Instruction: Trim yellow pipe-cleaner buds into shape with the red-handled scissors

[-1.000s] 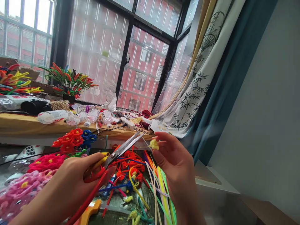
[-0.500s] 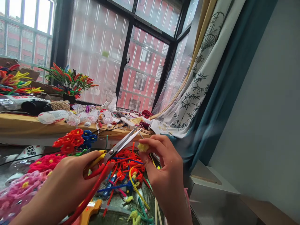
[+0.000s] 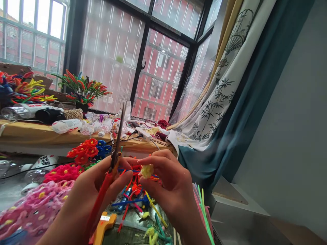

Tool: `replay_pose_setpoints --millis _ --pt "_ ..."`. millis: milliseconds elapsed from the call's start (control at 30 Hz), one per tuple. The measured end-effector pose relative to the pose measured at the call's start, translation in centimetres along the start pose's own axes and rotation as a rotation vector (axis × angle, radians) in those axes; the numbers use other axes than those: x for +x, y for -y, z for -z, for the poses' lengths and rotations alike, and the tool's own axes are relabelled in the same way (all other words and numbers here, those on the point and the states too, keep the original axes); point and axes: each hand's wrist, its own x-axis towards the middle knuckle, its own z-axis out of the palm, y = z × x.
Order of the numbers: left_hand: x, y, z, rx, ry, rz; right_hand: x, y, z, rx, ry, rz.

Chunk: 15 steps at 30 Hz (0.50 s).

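Observation:
My left hand [image 3: 98, 185] is closed around a pair of scissors [image 3: 118, 139] with red and yellow handles, the blades pointing up. Its thumb and forefinger reach toward a small fluffy yellow ball [image 3: 147, 171]. My right hand [image 3: 170, 185] pinches that ball between thumb and fingertips. Whether the left fingertips touch the ball I cannot tell. Behind and below my hands lie red fuzzy wire pieces [image 3: 136, 189], a blue stem [image 3: 127, 203] and a bent yellow stem [image 3: 156, 209]. Small yellow fuzzy pieces [image 3: 150, 232] rest nearer to me.
Pink fuzzy-wire flowers [image 3: 38, 204] and red flowers [image 3: 85, 149] stand at left. An orange tool [image 3: 103, 228] lies at the front. Plastic bottles [image 3: 66, 125] and a power strip [image 3: 143, 134] line the windowsill. Green and pink stems [image 3: 203, 207] stand beside my right forearm.
The scissors have turned from pointing right toward the yellow ball to pointing upward. My hands have come together, and the ball has shifted slightly left and down.

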Motion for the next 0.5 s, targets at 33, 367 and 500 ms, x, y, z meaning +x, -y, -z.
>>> replay_pose_setpoints --millis 33,367,500 --pt "-0.1 -0.1 0.0 -0.041 0.015 0.002 0.0 0.1 -0.1 0.061 0.027 -0.014" --pt "-0.3 -1.5 1.5 -0.036 -0.012 -0.051 0.4 -0.3 1.0 0.148 0.054 -0.060" --pt "-0.2 -1.4 1.6 -0.020 -0.055 -0.104 0.5 -0.4 1.3 0.137 0.019 -0.111"
